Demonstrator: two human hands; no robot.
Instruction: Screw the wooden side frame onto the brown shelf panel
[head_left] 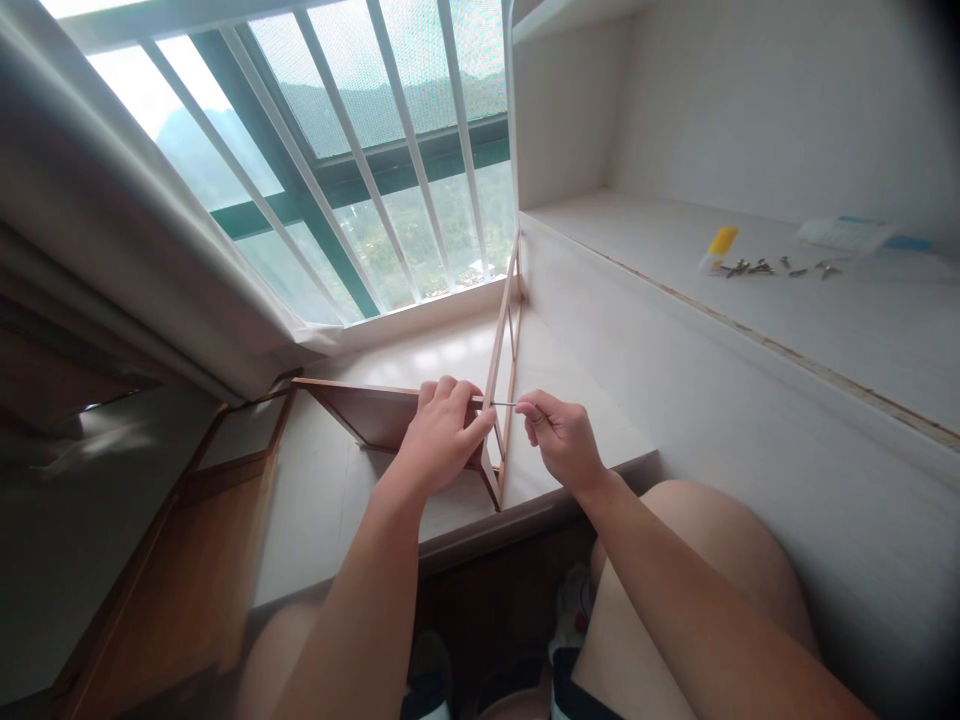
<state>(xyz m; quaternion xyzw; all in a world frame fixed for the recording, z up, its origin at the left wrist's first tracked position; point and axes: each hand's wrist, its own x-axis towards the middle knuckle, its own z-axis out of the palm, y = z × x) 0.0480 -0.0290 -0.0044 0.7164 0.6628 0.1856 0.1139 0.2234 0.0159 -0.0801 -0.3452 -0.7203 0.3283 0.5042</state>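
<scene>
Right hand [559,435]: pinching thin metal rod [505,404], left end at slender wooden frame [498,350]. Left hand [446,430]: closed over edge of brown panel [367,412], beside frame on white ledge [315,500]. Right, farther: metal fasteners [763,267] on shelf [660,235]. Far: barred window [390,200].

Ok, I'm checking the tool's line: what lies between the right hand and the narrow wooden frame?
A thin metal rod, held in the fingers of the right hand and reaching across to the wooden frame. The head view shows it.
</scene>
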